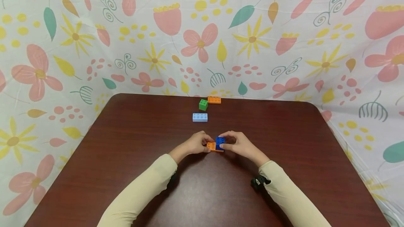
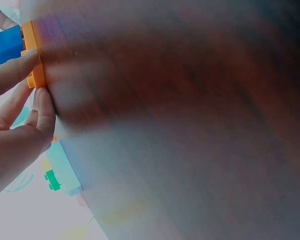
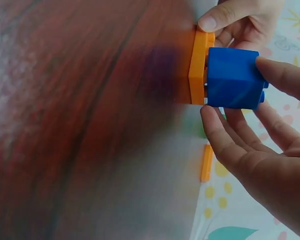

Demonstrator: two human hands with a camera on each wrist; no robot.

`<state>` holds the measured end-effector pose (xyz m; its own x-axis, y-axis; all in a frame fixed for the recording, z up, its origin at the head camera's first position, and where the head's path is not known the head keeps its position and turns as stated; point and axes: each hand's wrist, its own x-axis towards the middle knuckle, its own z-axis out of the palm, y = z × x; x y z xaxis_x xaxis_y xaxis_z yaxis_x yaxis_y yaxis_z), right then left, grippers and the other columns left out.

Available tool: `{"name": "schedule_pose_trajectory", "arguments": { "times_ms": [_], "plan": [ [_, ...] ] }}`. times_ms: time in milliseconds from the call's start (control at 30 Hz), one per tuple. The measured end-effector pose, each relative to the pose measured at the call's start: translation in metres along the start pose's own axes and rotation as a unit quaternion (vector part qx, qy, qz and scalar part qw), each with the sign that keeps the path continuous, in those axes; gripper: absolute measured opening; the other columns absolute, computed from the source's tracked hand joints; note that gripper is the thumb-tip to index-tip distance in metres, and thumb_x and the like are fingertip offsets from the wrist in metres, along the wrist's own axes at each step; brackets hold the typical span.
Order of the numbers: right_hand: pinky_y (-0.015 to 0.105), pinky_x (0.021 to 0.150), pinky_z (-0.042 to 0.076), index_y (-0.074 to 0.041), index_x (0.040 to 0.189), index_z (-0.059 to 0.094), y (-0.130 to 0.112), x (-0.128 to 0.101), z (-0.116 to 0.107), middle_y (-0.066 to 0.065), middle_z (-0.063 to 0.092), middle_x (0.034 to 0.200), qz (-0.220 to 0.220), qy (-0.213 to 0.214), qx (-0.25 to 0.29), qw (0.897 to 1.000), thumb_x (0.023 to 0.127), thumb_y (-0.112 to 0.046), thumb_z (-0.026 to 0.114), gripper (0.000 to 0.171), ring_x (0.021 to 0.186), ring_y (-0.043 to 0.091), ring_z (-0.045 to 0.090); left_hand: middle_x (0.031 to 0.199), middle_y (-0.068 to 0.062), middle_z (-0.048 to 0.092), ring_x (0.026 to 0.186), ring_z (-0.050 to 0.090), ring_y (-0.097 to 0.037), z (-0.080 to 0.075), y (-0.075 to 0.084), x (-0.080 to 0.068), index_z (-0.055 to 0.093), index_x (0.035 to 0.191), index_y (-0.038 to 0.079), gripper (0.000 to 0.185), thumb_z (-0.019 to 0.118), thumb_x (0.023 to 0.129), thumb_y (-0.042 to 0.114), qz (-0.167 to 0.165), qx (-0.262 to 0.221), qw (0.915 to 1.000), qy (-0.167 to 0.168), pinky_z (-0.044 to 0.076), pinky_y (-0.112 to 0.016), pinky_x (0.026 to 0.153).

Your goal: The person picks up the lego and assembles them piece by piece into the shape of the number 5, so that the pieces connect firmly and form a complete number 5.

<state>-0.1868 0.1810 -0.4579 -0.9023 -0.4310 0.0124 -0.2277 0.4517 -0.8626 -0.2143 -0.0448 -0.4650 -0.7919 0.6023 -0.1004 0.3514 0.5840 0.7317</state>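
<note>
An orange building brick [image 1: 211, 145], flat and studded, lies near the middle of the table. My left hand [image 1: 197, 143] pinches its left end between thumb and fingers. Over its right end sits a blue building brick [image 3: 233, 78], taller and square, which my right hand [image 1: 240, 145] holds between thumb and fingers. In the right wrist view a thin gap with orange studs shows between the two bricks, so the blue one is not pressed fully down. The left wrist view shows the orange brick [image 2: 34, 55] edge-on under my left thumb.
Beyond the hands lie a light blue brick [image 1: 200, 117], a small green brick [image 1: 203, 104] and a second orange brick [image 1: 214, 100] near the far edge. The dark wooden table [image 1: 142, 122] ends at a flower-patterned cloth [image 1: 202, 16].
</note>
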Motion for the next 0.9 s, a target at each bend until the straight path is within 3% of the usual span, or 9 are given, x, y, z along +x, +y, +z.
{"name": "schedule_pose_trajectory", "arguments": {
  "times_ms": [600, 900],
  "plan": [
    [0.039, 0.079, 0.054, -0.006, 0.119, 0.067, -0.005, 0.001, -0.001, 0.013, 0.066, 0.110, 0.056, 0.006, 0.012, 0.998, 0.084, -0.019, 0.076, 0.038, 0.092, 0.025, 0.066, 0.096, -0.008, 0.055, 0.093, 0.059, -0.024, 0.001, -0.004, 0.001, 0.069, 0.113, 0.003, 0.033, 0.077, 0.080, 0.003, 0.004, 0.004, 1.0000, 0.001, 0.052, -0.032, 0.083],
    [0.043, 0.084, 0.052, -0.008, 0.118, 0.068, -0.011, 0.003, 0.002, 0.010, 0.066, 0.113, 0.089, 0.022, -0.010, 0.996, 0.083, -0.018, 0.076, 0.037, 0.100, 0.026, 0.062, 0.098, -0.010, 0.056, 0.093, 0.059, -0.024, -0.001, -0.002, 0.001, 0.070, 0.112, 0.003, 0.033, 0.077, 0.080, 0.004, -0.001, 0.010, 1.0000, -0.001, 0.052, -0.032, 0.082]
  ]
}}
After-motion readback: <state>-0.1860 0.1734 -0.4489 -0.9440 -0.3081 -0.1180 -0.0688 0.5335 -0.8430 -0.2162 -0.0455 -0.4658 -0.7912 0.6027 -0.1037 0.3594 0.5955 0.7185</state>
